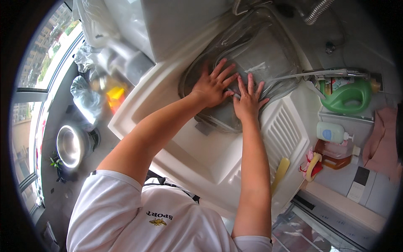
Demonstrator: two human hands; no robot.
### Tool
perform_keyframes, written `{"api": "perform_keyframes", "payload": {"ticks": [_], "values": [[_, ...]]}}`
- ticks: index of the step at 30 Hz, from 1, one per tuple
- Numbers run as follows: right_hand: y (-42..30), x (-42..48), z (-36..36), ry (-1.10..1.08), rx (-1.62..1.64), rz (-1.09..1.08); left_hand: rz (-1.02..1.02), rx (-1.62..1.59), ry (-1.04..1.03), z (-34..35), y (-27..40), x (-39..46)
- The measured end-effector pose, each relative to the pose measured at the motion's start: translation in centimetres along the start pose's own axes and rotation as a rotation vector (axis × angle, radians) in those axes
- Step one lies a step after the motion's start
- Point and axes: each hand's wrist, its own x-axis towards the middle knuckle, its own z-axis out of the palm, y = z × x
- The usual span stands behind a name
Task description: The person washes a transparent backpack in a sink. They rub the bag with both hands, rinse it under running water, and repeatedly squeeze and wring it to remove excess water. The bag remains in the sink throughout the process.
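A clear plastic bag (267, 47) with piped edges lies in a white laundry sink (185, 154). My left hand (214, 85) rests on the bag's dark, wet-looking part, with fingers spread. Close beside it, my right hand (247, 102) lies palm down, its fingers also apart and wet. Neither hand is closed around anything. From a chrome faucet (333, 73) at the right, a stream of water (288, 77) runs onto the bag near my right hand. The surface under both palms is hidden.
Right of the ribbed washboard (281, 126) stand a green detergent jug (349, 96) and a pump bottle (330, 132). A yellow scraper-like tool (281, 171) lies on the sink's edge. At the left are a metal basin (70, 146), plastic bags (85, 97) and a window (30, 126).
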Motion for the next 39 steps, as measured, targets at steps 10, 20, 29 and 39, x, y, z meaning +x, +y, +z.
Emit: {"api": "perform_keyframes", "payload": {"ticks": [10,20,29,39], "values": [[2.0,3.2,1.5,0.055,0.082,0.053,-0.029,-0.107,0.171,2.4,0.3,2.9],[-5.1,-9.2,-0.1,-0.154,0.019,0.016,0.009,-0.084,0.157,2.4,0.0,2.1],[-4.2,-8.8,0.6,-0.153,0.060,0.013,0.341,0.025,-0.292,-0.3,-0.6,-3.0],[-2.8,-5.9,1.5,-0.215,0.070,0.029,0.316,-0.112,-0.013,2.1,-1.1,-2.2]]}}
